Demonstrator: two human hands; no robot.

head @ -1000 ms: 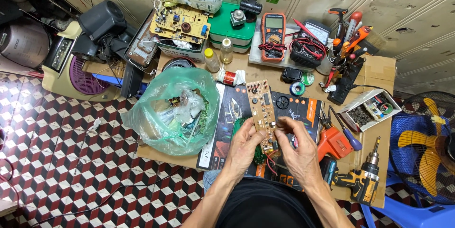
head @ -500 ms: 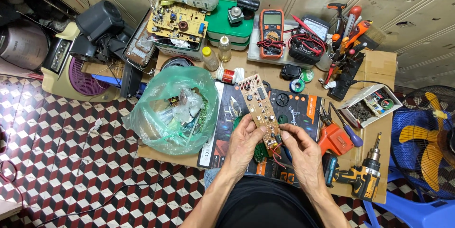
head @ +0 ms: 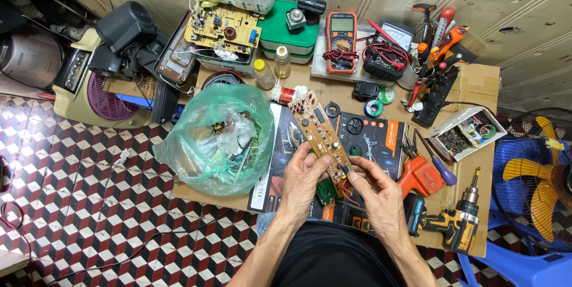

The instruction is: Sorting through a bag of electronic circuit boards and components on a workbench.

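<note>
Cluttered cardboard covers the counter, set over a red-and-white chequered floor; nearest the body, a long tan circuit board is held up above a dark printed mat, tilted away from the wearer; the left hand is closed on the board's near left edge, thumb over the top; the right hand is pinched, fingertips on the near end where small parts and red wires sit; the board is judged light, stiff and fragile, best gripped by its bare edges rather than its components or wires; just right of the hands an orange tool and a yellow-and-black cordless drill lie close; to the left, a green plastic bag full of parts crowds the mat; farther off, a solder reel, an orange multimeter, a rack of screwdrivers and a yellow circuit board are ranged by the wall
</note>
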